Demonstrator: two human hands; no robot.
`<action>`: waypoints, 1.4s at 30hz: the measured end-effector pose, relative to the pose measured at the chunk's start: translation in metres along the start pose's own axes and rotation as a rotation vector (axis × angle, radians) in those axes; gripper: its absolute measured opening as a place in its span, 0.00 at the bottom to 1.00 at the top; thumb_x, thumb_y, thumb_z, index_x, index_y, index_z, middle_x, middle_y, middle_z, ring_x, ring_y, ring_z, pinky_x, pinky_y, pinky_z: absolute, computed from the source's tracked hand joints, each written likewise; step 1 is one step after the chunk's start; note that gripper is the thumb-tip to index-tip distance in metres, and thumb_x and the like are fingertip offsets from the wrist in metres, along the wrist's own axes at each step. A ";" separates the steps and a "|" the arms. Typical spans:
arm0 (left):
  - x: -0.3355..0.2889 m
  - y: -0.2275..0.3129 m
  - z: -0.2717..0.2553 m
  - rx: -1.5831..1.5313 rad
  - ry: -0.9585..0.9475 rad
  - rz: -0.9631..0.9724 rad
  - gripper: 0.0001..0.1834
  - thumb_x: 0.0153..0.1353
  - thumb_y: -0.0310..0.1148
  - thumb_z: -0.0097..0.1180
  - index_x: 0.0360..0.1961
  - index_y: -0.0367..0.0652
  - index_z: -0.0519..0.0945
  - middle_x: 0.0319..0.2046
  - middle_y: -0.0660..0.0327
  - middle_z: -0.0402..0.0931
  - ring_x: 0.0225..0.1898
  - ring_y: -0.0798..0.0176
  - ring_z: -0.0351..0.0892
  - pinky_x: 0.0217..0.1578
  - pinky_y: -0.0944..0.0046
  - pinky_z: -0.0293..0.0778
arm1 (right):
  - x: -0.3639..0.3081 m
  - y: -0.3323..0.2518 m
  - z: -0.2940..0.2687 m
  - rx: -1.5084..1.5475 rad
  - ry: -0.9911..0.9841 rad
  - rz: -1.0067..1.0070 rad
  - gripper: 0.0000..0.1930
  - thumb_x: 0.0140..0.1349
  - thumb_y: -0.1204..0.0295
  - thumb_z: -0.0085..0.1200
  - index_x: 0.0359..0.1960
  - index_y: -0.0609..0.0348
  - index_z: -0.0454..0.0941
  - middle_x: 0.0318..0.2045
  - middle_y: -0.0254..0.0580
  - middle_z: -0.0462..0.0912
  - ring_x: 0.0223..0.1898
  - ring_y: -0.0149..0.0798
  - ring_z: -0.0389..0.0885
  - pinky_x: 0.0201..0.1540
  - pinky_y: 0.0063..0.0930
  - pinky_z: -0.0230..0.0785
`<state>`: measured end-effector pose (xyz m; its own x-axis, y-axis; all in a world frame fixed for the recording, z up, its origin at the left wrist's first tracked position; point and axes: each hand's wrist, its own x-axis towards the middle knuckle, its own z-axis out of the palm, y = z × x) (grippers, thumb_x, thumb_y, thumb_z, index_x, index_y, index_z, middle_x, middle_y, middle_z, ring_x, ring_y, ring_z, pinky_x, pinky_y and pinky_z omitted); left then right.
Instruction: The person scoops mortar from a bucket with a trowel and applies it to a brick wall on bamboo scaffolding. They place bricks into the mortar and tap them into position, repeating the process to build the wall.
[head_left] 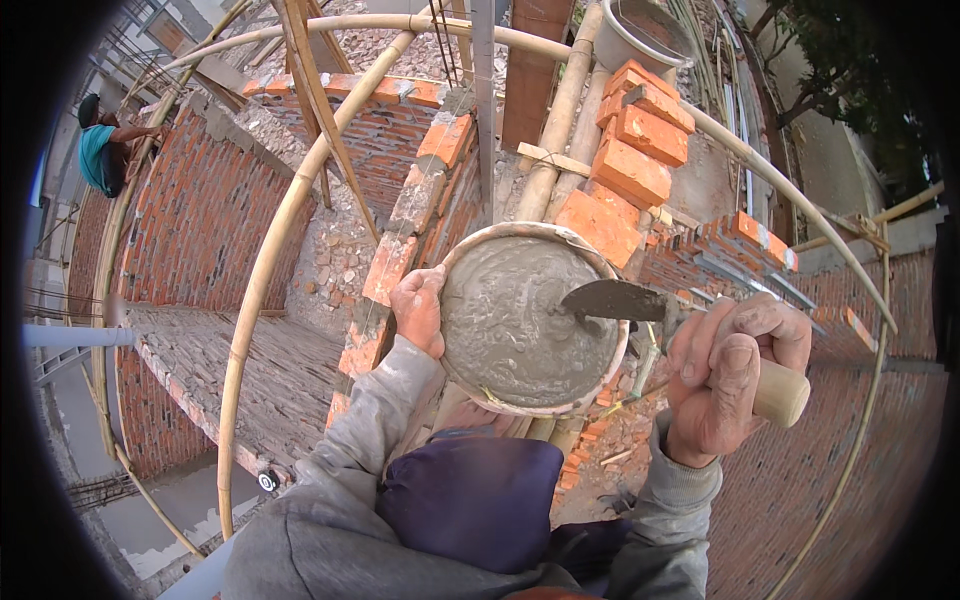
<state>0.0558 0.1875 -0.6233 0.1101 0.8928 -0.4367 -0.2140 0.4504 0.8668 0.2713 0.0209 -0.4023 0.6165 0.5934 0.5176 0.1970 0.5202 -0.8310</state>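
Observation:
A round bucket (538, 408) of wet grey mortar (510, 315) stands in front of me, at the middle of the view. My left hand (418, 308) is closed on its left rim. In my right hand (738, 375) is a trowel (625, 300), the fingers wrapped around its wooden handle. The trowel's dark blade reaches over the right rim, its tip at or just above the mortar; I cannot tell whether it touches. Just beyond the bucket, to the right, orange bricks (638, 165) are piled in a row.
Bamboo poles (265, 285) curve across the left side, with more poles on the right. A partly built brick wall (400, 235) runs just left of the bucket. A second bucket (655, 45) stands beyond the bricks. At far left, a person in a teal shirt (98, 158) is beside a wall.

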 end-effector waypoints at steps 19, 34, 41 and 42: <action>0.011 -0.016 0.004 0.254 0.114 0.234 0.12 0.71 0.31 0.65 0.35 0.31 0.89 0.37 0.61 0.85 0.46 0.65 0.80 0.50 0.62 0.72 | -0.042 0.100 0.007 -0.150 -0.485 0.140 0.21 0.63 0.63 0.69 0.23 0.58 0.69 0.20 0.30 0.66 0.26 0.29 0.62 0.30 0.32 0.56; 0.023 -0.021 0.003 0.531 0.138 0.315 0.17 0.71 0.37 0.66 0.35 0.29 0.88 0.32 0.58 0.86 0.35 0.62 0.82 0.41 0.55 0.77 | -0.082 0.088 0.028 -0.314 -0.559 0.176 0.19 0.65 0.65 0.70 0.24 0.59 0.72 0.20 0.37 0.67 0.26 0.34 0.65 0.31 0.38 0.60; 0.024 -0.030 -0.002 0.388 0.109 0.329 0.19 0.66 0.40 0.66 0.36 0.28 0.90 0.33 0.50 0.89 0.37 0.56 0.86 0.44 0.52 0.78 | -0.022 0.027 0.020 0.115 -0.341 0.068 0.21 0.73 0.65 0.67 0.23 0.56 0.74 0.18 0.24 0.75 0.22 0.20 0.71 0.25 0.21 0.61; 0.027 -0.031 -0.001 0.365 0.118 0.366 0.20 0.65 0.41 0.65 0.34 0.28 0.90 0.30 0.48 0.89 0.35 0.53 0.87 0.43 0.50 0.79 | -0.018 0.028 0.023 0.164 -0.336 0.116 0.21 0.73 0.65 0.67 0.22 0.56 0.73 0.18 0.23 0.73 0.22 0.20 0.69 0.25 0.22 0.59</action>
<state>0.0645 0.1974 -0.6619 -0.0232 0.9951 -0.0960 0.1363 0.0983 0.9858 0.2481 0.0394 -0.4297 0.3379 0.8083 0.4822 -0.0006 0.5125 -0.8587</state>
